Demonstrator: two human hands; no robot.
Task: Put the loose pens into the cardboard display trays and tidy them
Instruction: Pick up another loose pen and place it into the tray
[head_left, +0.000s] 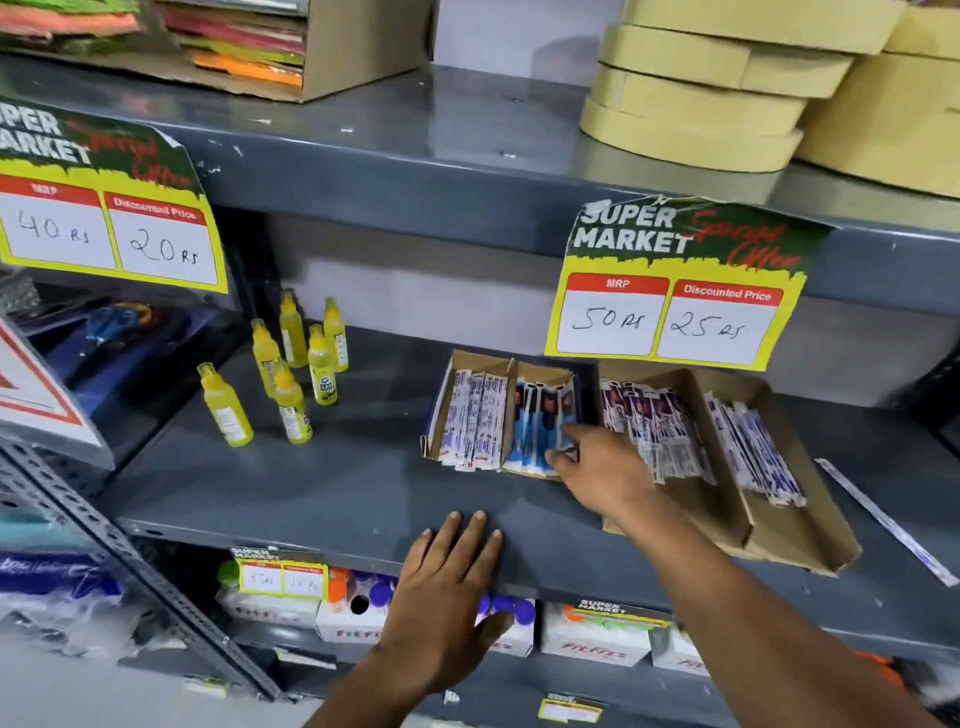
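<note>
Two cardboard display trays sit on the grey middle shelf (322, 493). The left tray (457, 366) holds white-wrapped pens (472, 421) in one half and blue-wrapped pens (535, 426) in the other. My right hand (602, 467) rests on the front right end of the blue pens, fingertips touching the packs. The right tray (779, 530) holds purple-and-white pens (660, 426) in two rows. One loose wrapped pen (883, 519) lies on the shelf right of that tray. My left hand (447, 582) lies flat, fingers apart, on the shelf's front edge.
Several yellow glue bottles (291, 374) stand on the shelf to the left. Price signs (675, 286) hang from the shelf above. Round tan boxes (701, 93) sit on the upper shelf. White boxes with coloured caps (597, 639) fill the shelf below.
</note>
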